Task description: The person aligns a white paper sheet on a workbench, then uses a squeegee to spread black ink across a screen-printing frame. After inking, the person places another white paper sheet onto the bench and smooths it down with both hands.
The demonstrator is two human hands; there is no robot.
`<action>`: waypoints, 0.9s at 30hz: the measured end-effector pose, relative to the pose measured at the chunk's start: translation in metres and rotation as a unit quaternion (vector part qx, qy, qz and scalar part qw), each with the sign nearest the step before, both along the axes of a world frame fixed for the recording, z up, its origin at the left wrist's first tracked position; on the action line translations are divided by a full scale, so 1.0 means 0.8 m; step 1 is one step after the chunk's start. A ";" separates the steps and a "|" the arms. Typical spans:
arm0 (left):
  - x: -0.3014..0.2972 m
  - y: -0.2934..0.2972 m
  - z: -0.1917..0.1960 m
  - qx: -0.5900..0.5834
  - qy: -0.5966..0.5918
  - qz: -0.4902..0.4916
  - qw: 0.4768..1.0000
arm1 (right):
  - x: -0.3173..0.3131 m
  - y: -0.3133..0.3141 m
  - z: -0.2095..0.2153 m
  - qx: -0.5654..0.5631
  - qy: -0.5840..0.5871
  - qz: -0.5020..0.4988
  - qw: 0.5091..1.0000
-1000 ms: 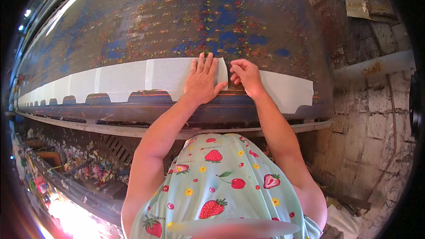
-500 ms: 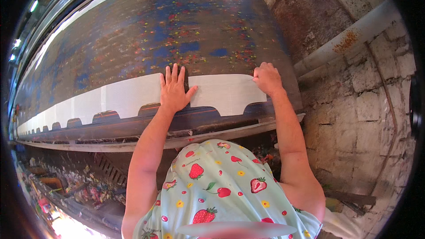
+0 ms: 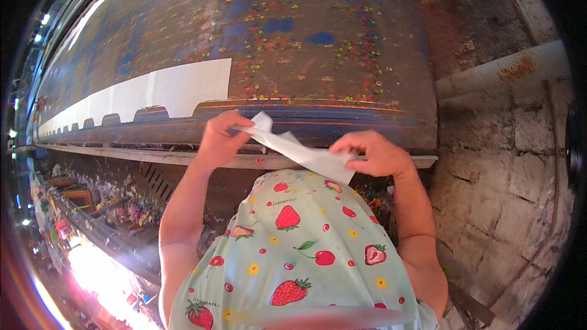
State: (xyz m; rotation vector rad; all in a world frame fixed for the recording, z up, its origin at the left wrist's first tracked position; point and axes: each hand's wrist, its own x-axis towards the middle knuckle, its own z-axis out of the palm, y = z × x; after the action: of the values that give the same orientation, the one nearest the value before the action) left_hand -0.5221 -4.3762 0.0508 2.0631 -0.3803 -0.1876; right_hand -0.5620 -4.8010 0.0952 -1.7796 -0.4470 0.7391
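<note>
A loose white fabric piece [image 3: 292, 148], partly folded and crumpled, is stretched between my two hands over the table's near edge. My left hand [image 3: 223, 137] pinches its left end between thumb and fingers. At the other end, my right hand [image 3: 372, 151] grips the right corner, fingers curled and slightly blurred. Beyond them, more white pieces [image 3: 183, 88] lie flat in a row along the paint-stained table [image 3: 318, 73], their near edges cut into notches. Where the row stops, the bare tabletop shows coloured specks and orange and blue lines.
A pale rail [image 3: 281, 161] runs along the table's near side. To the right stand a whitish block wall [image 3: 495, 165] and a rusty pipe [image 3: 520, 67]. Colourful scraps [image 3: 131, 211] litter the area below on the left. Another white strip [image 3: 101, 3] lines the far edge.
The end piece of the row has come off the tabletop and is now held bunched near my body. My left hand went from lying flat to pinching; both hands moved nearer to me.
</note>
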 end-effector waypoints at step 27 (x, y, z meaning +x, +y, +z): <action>0.190 0.017 -0.117 0.175 -0.284 0.217 0.918 | 0.183 0.015 -0.145 -0.027 -0.068 -0.389 0.918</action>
State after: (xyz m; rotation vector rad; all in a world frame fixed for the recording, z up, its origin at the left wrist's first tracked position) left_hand -0.3702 -4.3625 -0.0429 2.4792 -0.2320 0.6720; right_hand -0.4153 -4.7890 -0.0211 -1.8590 0.2098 0.0633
